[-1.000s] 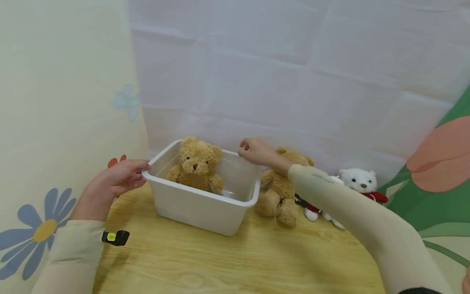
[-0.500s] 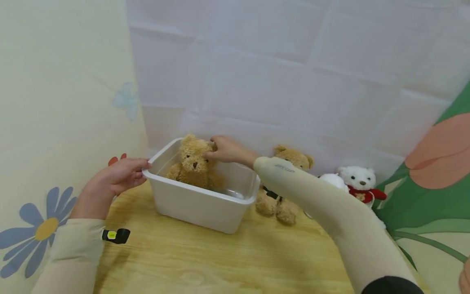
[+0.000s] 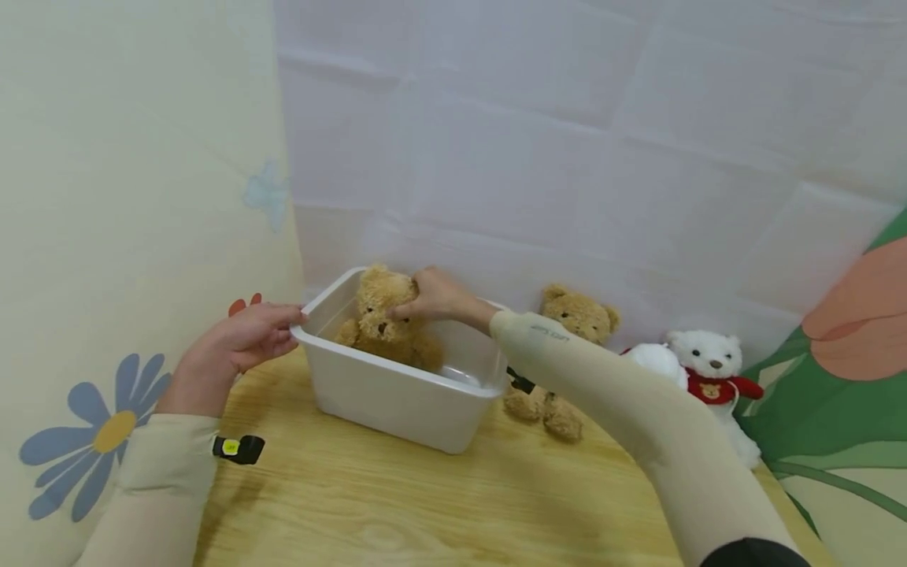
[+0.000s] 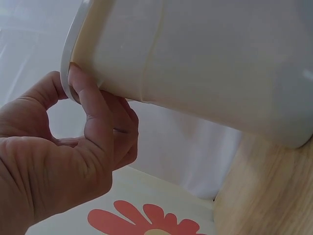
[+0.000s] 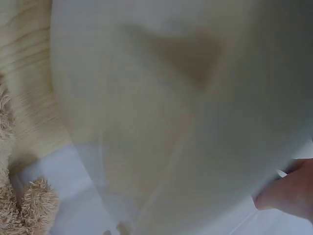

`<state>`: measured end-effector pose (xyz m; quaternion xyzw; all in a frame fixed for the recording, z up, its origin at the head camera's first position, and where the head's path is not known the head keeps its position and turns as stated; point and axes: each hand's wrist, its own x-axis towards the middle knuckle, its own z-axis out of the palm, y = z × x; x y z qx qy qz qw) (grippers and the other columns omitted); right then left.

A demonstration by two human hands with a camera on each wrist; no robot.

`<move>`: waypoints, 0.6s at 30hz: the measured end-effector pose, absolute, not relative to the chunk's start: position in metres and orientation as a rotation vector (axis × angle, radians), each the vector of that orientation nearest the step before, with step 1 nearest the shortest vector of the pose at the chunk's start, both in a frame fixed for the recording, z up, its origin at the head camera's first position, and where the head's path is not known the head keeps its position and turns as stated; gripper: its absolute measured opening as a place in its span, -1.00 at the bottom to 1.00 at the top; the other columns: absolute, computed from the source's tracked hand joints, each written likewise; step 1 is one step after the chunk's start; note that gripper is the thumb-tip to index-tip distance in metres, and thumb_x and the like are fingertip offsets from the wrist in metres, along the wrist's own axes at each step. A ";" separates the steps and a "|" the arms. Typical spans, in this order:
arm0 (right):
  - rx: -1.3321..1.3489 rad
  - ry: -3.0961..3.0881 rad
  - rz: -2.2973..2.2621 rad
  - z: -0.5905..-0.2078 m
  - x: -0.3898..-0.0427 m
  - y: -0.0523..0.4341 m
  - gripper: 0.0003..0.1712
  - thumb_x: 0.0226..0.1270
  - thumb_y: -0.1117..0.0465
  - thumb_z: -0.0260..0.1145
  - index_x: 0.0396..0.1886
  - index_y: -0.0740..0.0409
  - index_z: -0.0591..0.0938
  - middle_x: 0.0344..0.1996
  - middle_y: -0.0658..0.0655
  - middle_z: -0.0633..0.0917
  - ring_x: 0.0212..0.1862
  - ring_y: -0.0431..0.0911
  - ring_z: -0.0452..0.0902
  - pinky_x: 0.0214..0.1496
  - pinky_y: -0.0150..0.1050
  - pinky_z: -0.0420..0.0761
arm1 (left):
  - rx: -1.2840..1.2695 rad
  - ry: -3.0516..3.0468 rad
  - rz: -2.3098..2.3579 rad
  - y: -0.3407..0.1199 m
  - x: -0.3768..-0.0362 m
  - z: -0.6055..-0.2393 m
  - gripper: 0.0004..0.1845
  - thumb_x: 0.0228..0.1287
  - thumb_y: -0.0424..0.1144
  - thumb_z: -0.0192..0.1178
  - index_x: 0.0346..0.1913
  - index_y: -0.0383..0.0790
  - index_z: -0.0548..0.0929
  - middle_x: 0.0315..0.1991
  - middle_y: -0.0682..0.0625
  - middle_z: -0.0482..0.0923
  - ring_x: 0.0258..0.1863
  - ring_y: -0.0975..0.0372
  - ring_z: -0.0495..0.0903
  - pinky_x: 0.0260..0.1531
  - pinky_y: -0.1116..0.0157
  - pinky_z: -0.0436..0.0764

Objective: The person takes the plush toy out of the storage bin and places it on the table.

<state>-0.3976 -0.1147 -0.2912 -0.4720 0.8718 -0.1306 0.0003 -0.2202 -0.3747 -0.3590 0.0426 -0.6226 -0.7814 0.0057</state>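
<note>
A white plastic bin [image 3: 397, 402] stands on the wooden table. Inside it a fuzzy brown teddy bear [image 3: 388, 346] sits at the left end, its head tilted. My right hand [image 3: 446, 299] reaches over the bin and grips the side of the bear's head, thumb in front near the face. At the bin's left corner my left hand [image 3: 248, 342] pinches the rim, also plain in the left wrist view, where the bin's outer wall [image 4: 205, 58] fills the top. Only part of the right hand [image 5: 291, 193] shows in the right wrist view, behind the bin wall.
A second brown teddy bear [image 3: 577, 315] sits right of the bin, partly behind my right forearm. Farther right are a white bear in a red top [image 3: 712, 362] and another white plush [image 3: 655, 362], mostly hidden. A white cloth [image 3: 524, 157] hangs behind the table [image 3: 397, 504].
My right hand has moved left from above the bin's back right rim onto the bear's head and taken hold of it. The head has tilted slightly. My left hand stays on the rim.
</note>
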 end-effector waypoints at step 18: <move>-1.518 2.646 -0.623 -0.307 -0.374 -0.106 -0.08 0.16 -0.19 0.55 0.37 0.14 0.39 0.03 0.08 0.62 0.04 -0.07 0.55 0.04 -0.23 0.56 | 0.171 -1.978 -2.438 -0.374 -0.220 -0.355 -0.67 0.44 -0.40 0.15 0.17 -0.47 0.44 -0.03 -0.10 0.50 -0.28 0.29 0.66 -0.18 0.37 0.67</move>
